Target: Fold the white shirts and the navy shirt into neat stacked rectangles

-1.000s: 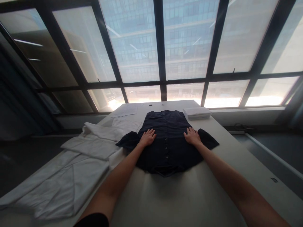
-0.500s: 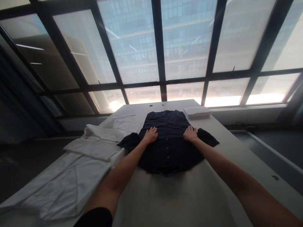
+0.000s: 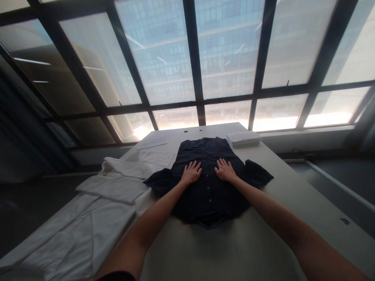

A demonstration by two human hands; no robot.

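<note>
A dark navy button-up shirt (image 3: 205, 195) lies spread flat, its collar end toward me and its short sleeves out to both sides. Small light buttons run down its middle. On the left half of the shirt rests my left hand (image 3: 191, 173), palm down with fingers spread. My right hand (image 3: 225, 170) lies the same way on the right half, close to the button line. Neither hand grips the cloth.
The shirt is on a white table (image 3: 281, 187). White cloth (image 3: 114, 195) lies in loose folds at the left. A folded white stack (image 3: 243, 139) sits at the far right, papers (image 3: 154, 141) at the far left. Tall windows (image 3: 228, 47) stand behind.
Both hands have moved inward over the shirt toward the button line, and their fingers are more spread. The view has shifted slightly.
</note>
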